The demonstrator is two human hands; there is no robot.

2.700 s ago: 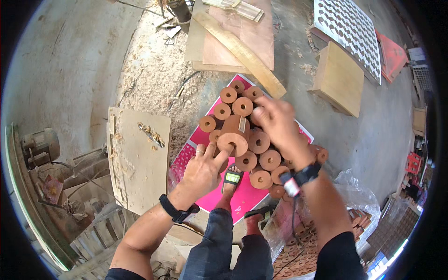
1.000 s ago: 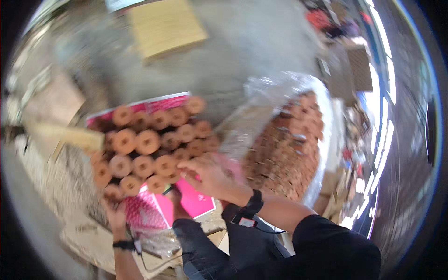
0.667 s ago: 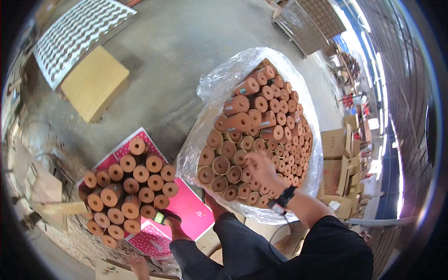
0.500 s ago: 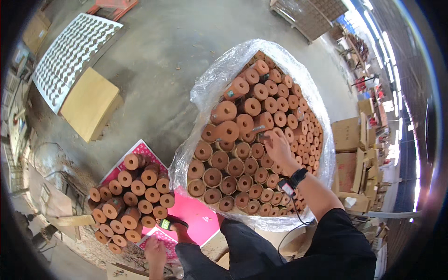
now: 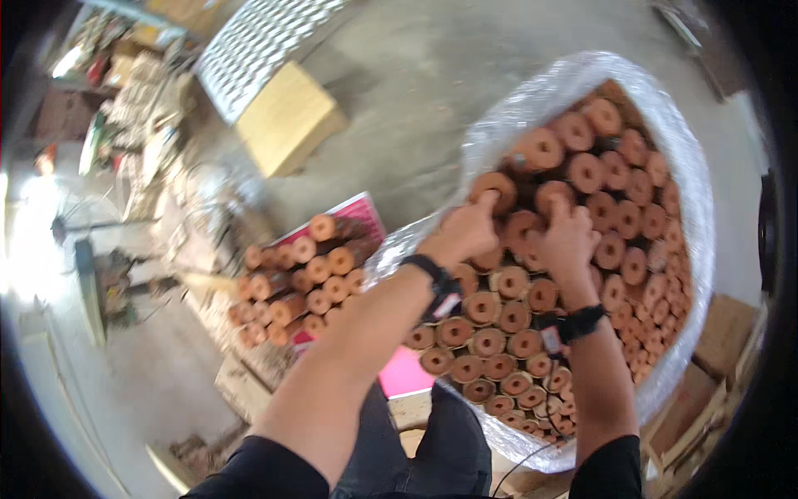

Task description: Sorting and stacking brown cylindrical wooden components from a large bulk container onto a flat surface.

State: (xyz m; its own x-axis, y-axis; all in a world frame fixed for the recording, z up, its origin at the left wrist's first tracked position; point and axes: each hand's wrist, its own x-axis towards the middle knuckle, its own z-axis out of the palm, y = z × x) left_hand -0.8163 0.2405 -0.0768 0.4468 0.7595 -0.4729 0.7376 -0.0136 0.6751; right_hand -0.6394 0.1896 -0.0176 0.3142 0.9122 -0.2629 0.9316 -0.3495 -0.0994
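A large stack of reddish-brown cylinders (image 5: 586, 172), each with a round hole through its middle, stands on end inside a clear plastic wrap (image 5: 694, 200). My left hand (image 5: 470, 229) is closed on a cylinder (image 5: 496, 191) at the left edge of the stack, its fingers by the hole. Just right of it, my right hand (image 5: 569, 241) grips another cylinder (image 5: 554, 196) in the same way. Both cylinders are among their neighbours; whether they are lifted cannot be told. Each wrist carries a black band.
At the left, a second pile of such cylinders (image 5: 320, 270) lies on a pink printed sheet (image 5: 407, 372). Beyond it are a tan block (image 5: 287, 121) and a white sheet with rows of dark spots (image 5: 258, 50). Cardboard boxes (image 5: 723, 337) stand at the right.
My left hand has moved from beside the pink sheet up to the stack and closed on a cylinder. My right hand has shifted onto another cylinder. The view has swung left.
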